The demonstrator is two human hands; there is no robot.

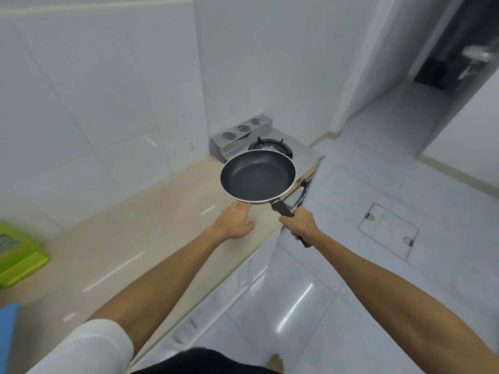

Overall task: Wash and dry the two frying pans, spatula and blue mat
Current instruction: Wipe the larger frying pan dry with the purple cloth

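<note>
**Item 1:** frying pan (258, 178), dark non-stick inside with a pale rim. It is held about level in the air at frame centre, over the far end of the countertop (135, 238) and just in front of the gas burner (270, 147).
- Our right hand (299, 224) is wrapped closed round its black handle (282, 209).
- Our left hand (235, 221) has its fingers extended and relaxed, tips at the pan's near rim. We cannot tell whether they touch.

**Item 2:** blue mat (8, 333), probably; only a sliver shows at the lower left edge.

**Not in view:** second pan, spatula.

**Also present:**
- a blurred green object (19, 255) at the left edge
- a steel holder (243, 130) with three holes, behind the burner

**Risk, as we judge it:** one hand carries the weight. A wet handle could twist in the grip and tip the pan onto the burner or the floor.
</note>
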